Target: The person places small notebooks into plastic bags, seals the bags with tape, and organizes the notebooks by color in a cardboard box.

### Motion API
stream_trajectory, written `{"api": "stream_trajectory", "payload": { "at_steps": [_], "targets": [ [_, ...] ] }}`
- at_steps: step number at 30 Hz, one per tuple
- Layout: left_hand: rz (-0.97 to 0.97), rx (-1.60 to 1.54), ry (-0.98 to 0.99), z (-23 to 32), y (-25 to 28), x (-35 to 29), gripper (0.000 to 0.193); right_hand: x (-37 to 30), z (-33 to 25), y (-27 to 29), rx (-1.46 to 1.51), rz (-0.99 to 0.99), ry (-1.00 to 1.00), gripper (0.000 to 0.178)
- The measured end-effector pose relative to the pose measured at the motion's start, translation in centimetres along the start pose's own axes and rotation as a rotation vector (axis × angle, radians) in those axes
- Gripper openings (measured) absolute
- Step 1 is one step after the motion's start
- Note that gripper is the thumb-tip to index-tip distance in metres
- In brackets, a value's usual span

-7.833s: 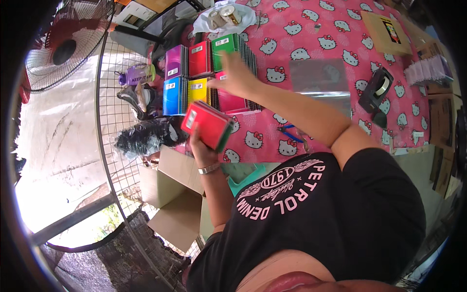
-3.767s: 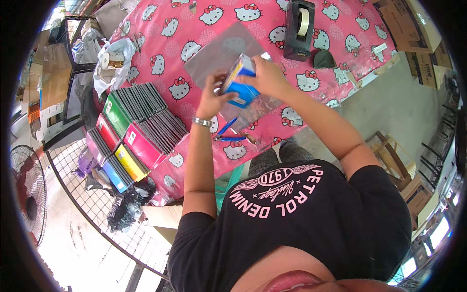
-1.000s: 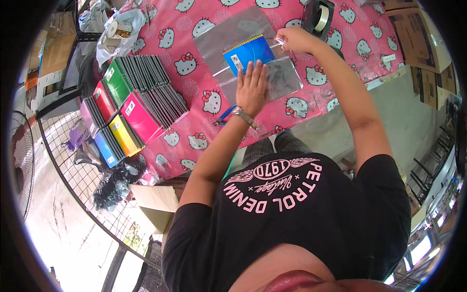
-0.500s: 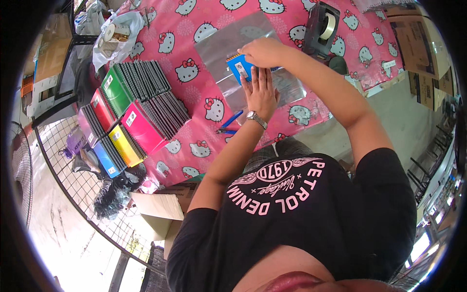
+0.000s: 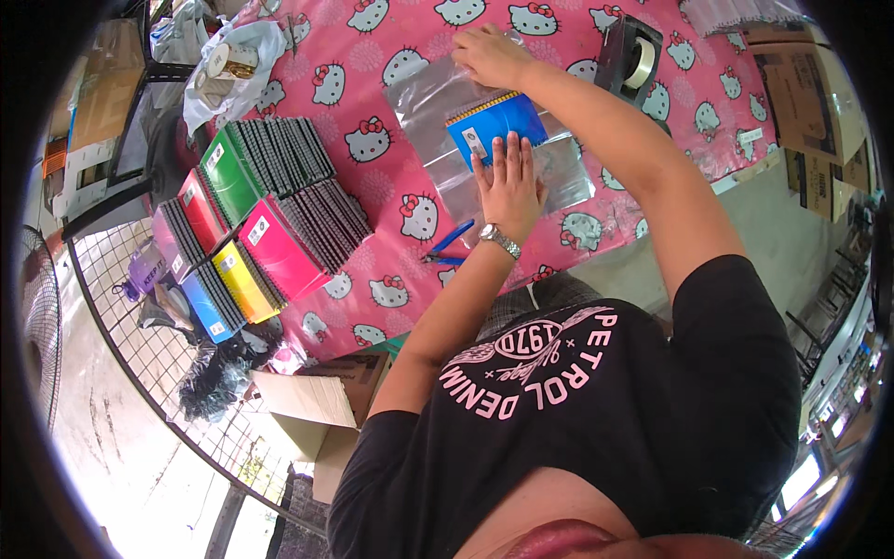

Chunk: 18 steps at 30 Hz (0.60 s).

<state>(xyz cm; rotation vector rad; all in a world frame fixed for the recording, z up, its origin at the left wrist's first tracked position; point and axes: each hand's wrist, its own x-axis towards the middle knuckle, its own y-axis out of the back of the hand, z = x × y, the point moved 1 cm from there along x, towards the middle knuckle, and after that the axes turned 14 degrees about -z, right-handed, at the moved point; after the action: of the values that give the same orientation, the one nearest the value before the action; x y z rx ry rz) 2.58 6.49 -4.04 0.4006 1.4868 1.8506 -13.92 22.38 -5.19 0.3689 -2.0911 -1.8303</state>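
Here the left hand [image 5: 509,182] lies flat, grip open, pressing a glossy blue spiral notebook [image 5: 494,126] in crinkly clear plastic sleeve [image 5: 438,93].

Worktop [image 5: 372,186] draped in pink cloth with cartoon cat print. Wire mesh panel [image 5: 140,307] along its left edge. Pale concrete floor [image 5: 102,438] beyond mesh, brightly sunlit, washed out at lower left. Pedestal fan [image 5: 37,317] at far left. Open cardboard box [image 5: 307,419] on floor under worktop edge. Flattened cardboard boxes [image 5: 810,102] stacked at upper right. Grey floor [image 5: 773,233] right of worktop, in shade.
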Motion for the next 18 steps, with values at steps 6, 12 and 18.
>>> {"api": "stream_trajectory", "payload": {
  "at_steps": [6,12,18],
  "targets": [
    [0.033,-0.129,-0.165,-4.3,1.1,2.3,0.038,-2.2,-1.6,4.4,0.079,-0.126,-0.08,0.009],
    [0.403,-0.011,-0.012,-6.4,2.3,3.8,0.038,-9.1,-9.1,4.9,-0.126,0.145,-0.164,0.008],
    [-0.127,0.165,-0.064,-7.1,7.5,7.4,0.038,-10.7,-10.1,2.1,-0.089,0.266,-0.384,0.008]
  ]
}}
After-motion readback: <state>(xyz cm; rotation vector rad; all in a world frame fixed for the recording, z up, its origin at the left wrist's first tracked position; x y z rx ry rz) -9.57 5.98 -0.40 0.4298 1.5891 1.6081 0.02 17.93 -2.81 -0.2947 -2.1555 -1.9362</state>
